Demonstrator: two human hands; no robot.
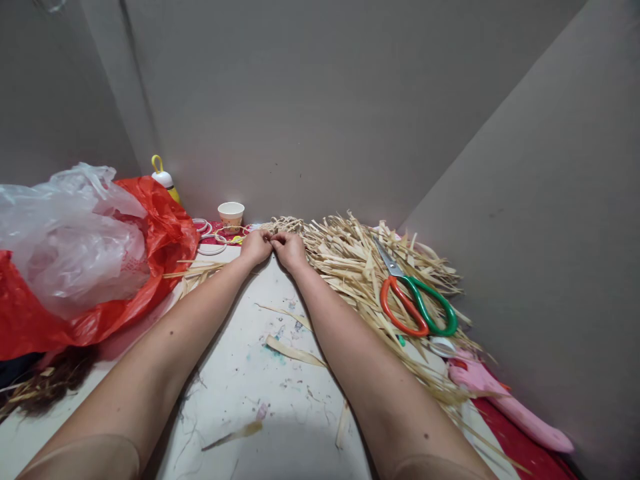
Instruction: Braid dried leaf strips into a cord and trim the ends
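Both arms stretch out to the far end of the white board, where the hands meet fingertip to fingertip. My left hand (256, 247) is closed in a pinch, and so is my right hand (291, 251) beside it. What lies between the fingertips is too small and hidden to make out. Just behind the hands lies a tangle of thin twisted straw cord (286, 224). A big heap of flat, dry straw strips (345, 257) spreads to the right of my right hand. Loose strips (295, 353) lie on the board between my forearms.
Scissors (417, 307) with orange and green handles rest on the straw heap. A pink tool (510, 393) lies at right. Red and clear plastic bags (165, 233) bulge at left. A paper cup (231, 217) and a yellow-white bottle (164, 179) stand near the grey wall (310, 107).
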